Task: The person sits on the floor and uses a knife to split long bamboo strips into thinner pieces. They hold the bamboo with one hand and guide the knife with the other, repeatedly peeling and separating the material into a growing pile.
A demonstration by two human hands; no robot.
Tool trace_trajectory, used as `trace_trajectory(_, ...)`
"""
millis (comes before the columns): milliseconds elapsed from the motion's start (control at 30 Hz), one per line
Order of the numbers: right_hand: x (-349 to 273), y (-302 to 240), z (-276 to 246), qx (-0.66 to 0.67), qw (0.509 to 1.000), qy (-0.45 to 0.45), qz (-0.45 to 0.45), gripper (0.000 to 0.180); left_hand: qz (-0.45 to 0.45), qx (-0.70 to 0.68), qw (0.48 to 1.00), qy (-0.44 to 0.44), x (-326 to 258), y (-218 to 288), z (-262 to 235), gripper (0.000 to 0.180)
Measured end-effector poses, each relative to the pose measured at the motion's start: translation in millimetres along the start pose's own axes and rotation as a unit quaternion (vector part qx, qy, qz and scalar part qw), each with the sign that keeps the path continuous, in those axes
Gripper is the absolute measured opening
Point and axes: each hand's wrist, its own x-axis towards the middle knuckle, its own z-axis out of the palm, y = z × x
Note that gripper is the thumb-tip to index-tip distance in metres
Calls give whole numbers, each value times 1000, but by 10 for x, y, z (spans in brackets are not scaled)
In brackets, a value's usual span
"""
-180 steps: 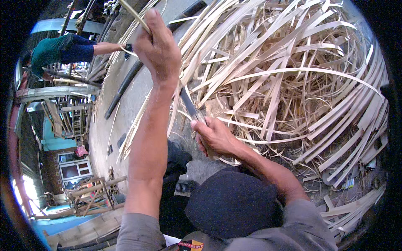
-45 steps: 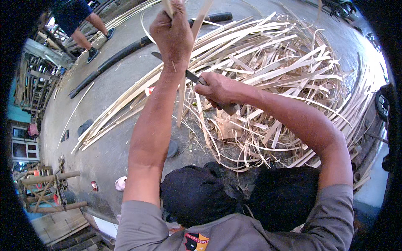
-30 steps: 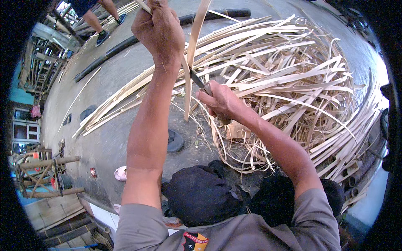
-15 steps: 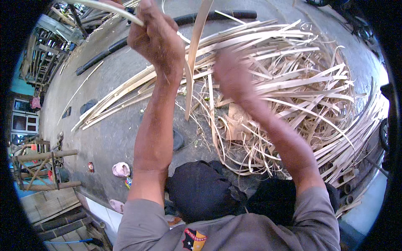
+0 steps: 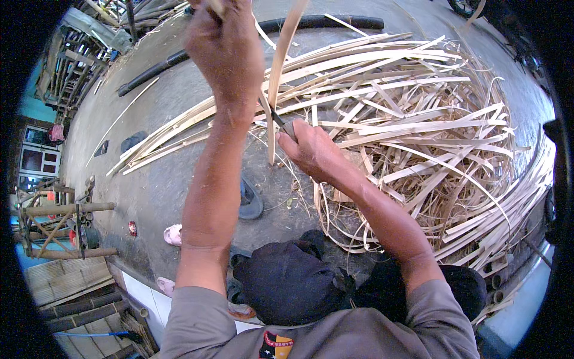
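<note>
My left hand (image 5: 224, 54) is closed around a pale bamboo strip at the top of the view, where part of the grip is cut off by the edge. My right hand (image 5: 312, 151) grips a knife, its fingers wrapped round the handle. The dark knife blade (image 5: 277, 117) points up and left and crosses a long bamboo strip (image 5: 278, 66). This strip hangs nearly upright between my hands, its lower end close to the floor. Whether the blade is in the strip or only against it, I cannot tell.
A heap of bamboo strips and curled shavings (image 5: 430, 137) covers the floor on the right. A black pipe (image 5: 323, 23) lies beyond. A grey sandal (image 5: 251, 200) rests near my left forearm, and a bamboo frame (image 5: 60, 230) stands at left. Black cloth (image 5: 287, 281) covers my lap.
My right hand, blurred before, has come down and left, and its knife now shows at the hanging strip. My left hand has risen slightly toward the upper edge.
</note>
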Motion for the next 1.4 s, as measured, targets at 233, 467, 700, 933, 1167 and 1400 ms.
trace_trajectory(233, 10, 140, 149, 57, 998, 6, 5, 45, 20, 28, 999, 28, -140, -174, -26, 54)
trace_trajectory(467, 30, 119, 44, 159, 978, -73, 109, 51, -25, -6, 997, 68, -161, -92, -95, 54)
trace_trajectory(700, -81, -196, -423, 161, 983, -67, 63, 46, -24, -18, 995, 96, -195, -131, -30, 53)
trace_trajectory(933, 80, -39, -342, -30, 995, 38, -85, 40, 8, -5, 998, 59, -237, -91, -113, 55)
trace_trajectory(1167, 59, 338, 101, 56, 991, -119, 31, 44, 38, 28, 998, 36, -207, -43, -148, 52)
trace_trajectory(1400, 126, 255, 87, 82, 993, -87, 22, 42, -9, 114, 988, -102, -356, -428, -237, 54)
